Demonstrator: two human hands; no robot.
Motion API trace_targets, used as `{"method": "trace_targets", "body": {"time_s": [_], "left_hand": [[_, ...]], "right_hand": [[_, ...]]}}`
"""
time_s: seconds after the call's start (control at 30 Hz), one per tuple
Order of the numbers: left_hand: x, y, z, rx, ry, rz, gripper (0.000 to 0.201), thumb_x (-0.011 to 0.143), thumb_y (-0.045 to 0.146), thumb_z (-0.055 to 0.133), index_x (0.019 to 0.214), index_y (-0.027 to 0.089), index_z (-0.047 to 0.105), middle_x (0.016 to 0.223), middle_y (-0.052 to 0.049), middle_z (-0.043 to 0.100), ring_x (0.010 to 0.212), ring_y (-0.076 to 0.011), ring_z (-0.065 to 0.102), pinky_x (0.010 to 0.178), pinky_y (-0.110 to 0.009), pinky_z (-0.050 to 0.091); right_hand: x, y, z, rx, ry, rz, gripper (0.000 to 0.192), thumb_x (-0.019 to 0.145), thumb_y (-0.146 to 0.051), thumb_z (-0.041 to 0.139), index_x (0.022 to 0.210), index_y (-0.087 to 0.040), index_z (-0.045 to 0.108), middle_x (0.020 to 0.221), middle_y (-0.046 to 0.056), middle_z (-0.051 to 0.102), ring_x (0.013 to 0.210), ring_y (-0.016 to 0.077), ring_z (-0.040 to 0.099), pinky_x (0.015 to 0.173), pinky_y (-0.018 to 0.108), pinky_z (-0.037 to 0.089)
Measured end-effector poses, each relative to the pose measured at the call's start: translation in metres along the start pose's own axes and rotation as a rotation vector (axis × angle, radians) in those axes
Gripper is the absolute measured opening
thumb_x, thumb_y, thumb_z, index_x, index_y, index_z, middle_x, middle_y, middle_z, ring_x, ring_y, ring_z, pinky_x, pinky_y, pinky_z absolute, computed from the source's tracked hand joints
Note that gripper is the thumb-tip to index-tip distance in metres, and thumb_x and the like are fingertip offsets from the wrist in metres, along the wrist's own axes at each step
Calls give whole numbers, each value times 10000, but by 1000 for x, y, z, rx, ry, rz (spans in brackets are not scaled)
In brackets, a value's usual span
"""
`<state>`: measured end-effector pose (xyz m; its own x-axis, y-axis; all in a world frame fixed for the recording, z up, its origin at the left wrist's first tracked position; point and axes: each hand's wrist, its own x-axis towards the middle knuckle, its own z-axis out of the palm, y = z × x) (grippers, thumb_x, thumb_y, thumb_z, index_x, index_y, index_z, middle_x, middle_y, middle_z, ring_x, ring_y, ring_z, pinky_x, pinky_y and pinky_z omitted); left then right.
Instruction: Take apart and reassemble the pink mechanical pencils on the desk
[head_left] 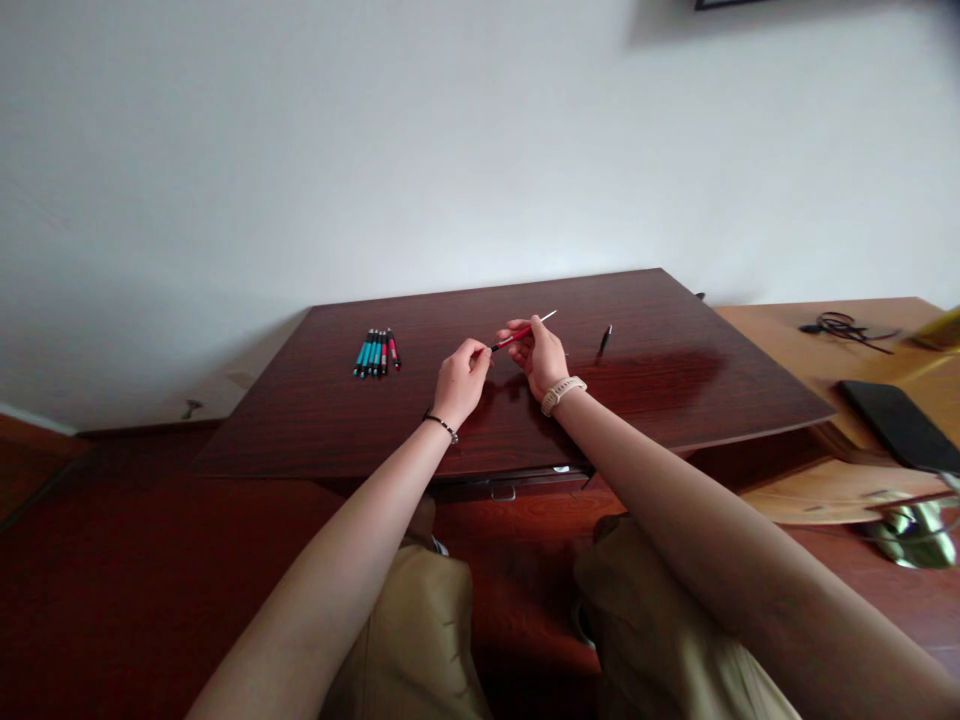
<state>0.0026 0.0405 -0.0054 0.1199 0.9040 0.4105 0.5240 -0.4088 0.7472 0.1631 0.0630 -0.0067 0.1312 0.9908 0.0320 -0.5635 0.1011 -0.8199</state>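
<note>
so both hands are out over a dark reddish-brown surface (405,430), working on one red pen (519,335) roughly mid-way between its left and right edges. the pen's held up above the surface, slanted, with a thin white piece (550,315) poking out of the end that points to the far right.

left hand (461,382) has its fingers pinched tight on the black end, and the right hand (541,358) has thumb and fingers closed around the other end of it, near where the white bit comes out. can't really tell how each right finger sits though, the pen's pretty small from here.

over toward the left edge, nearer the far left corner than the near one, there's a neat row of pens (376,353) lying side by side, blue ones on the left and red ones on the right. a small black piece (605,339) lies on its own to the right of the right hand, between that hand and the right edge. light-coloured watch (562,394) on the right wrist, dark bracelet (441,424) on the left.
</note>
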Motion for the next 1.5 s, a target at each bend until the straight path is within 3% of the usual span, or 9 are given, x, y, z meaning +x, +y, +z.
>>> {"method": "trace_targets", "body": {"time_s": [0.2, 0.4, 0.63, 0.8, 0.93, 1.03, 1.17, 1.33, 1.5], "left_hand": [[1, -1, 1, -235, -6, -83, 237, 1019, 451, 620, 962, 226, 570, 866, -5, 720, 648, -136, 634, 640, -249, 476], [1, -3, -6, -326, -92, -53, 399, 983, 568, 672, 866, 220, 516, 735, 12, 656, 614, -123, 579, 615, -241, 450], [-7, 5, -11, -140, -236, 56, 430, 1050, 581, 570, 837, 208, 568, 715, 5, 632, 640, -144, 575, 649, -262, 441], [-13, 13, -9, 45, -417, 210, 244, 1070, 424, 583, 1058, 211, 702, 941, -49, 772, 831, -214, 713, 792, -298, 485], [-14, 13, -10, 84, -422, 218, 275, 1079, 448, 562, 1018, 220, 704, 915, -34, 775, 827, -211, 715, 793, -297, 475], [-17, 13, -14, 100, -410, 179, 372, 1073, 506, 556, 861, 213, 643, 783, 0, 729, 698, -174, 651, 716, -281, 438], [-23, 16, -21, 67, -416, 140, 417, 1079, 521, 529, 814, 212, 616, 802, -3, 742, 708, -163, 650, 719, -274, 440], [-30, 18, -29, 42, -428, 108, 428, 1076, 544, 518, 823, 217, 630, 839, -14, 759, 740, -173, 667, 740, -279, 466], [-35, 18, -34, 45, -448, 78, 453, 1068, 584, 510, 837, 218, 645, 844, -20, 756, 737, -179, 665, 754, -292, 484]], "right_hand": [[-9, -15, 0, -174, -105, -36, 502, 987, -689, 608, 1017, -215, 772, 998, 66, 829, 603, 97, 626, 577, 234, 491], [-22, -22, -1, -293, -194, -88, 562, 962, -750, 603, 1062, -234, 803, 1059, 69, 816, 705, 132, 674, 588, 248, 485], [-32, -29, -11, -434, -291, -109, 666, 970, -833, 499, 1074, -239, 783, 1050, 74, 799, 793, 167, 695, 649, 269, 525], [-39, -38, -26, -825, -423, -350, 615, 1065, -730, 411, 1165, -238, 767, 1056, 74, 790, 937, 224, 727, 842, 338, 560], [-41, -49, -40, -1114, -458, -484, 522, 1098, -621, 436, 1298, -231, 719, 1156, 93, 791, 1052, 267, 736, 974, 387, 533], [-33, -53, -53, -1138, -382, -476, 507, 1134, -534, 345, 1228, -227, 737, 1056, 76, 795, 927, 239, 738, 893, 362, 549], [-16, -50, -74, -1306, -188, -538, 310, 1029, -337, 568, 1249, -192, 732, 1163, 114, 767, 899, 238, 710, 920, 378, 561], [-1, -43, -89, -1487, -5, -407, 353, 932, -178, 606, 1250, -139, 754, 1252, 170, 723, 1080, 280, 705, 1050, 408, 542], [3, -47, -91, -1587, 35, -273, 278, 927, -238, 662, 1154, -174, 807, 1164, 143, 725, 1005, 271, 703, 1012, 416, 552]]}}
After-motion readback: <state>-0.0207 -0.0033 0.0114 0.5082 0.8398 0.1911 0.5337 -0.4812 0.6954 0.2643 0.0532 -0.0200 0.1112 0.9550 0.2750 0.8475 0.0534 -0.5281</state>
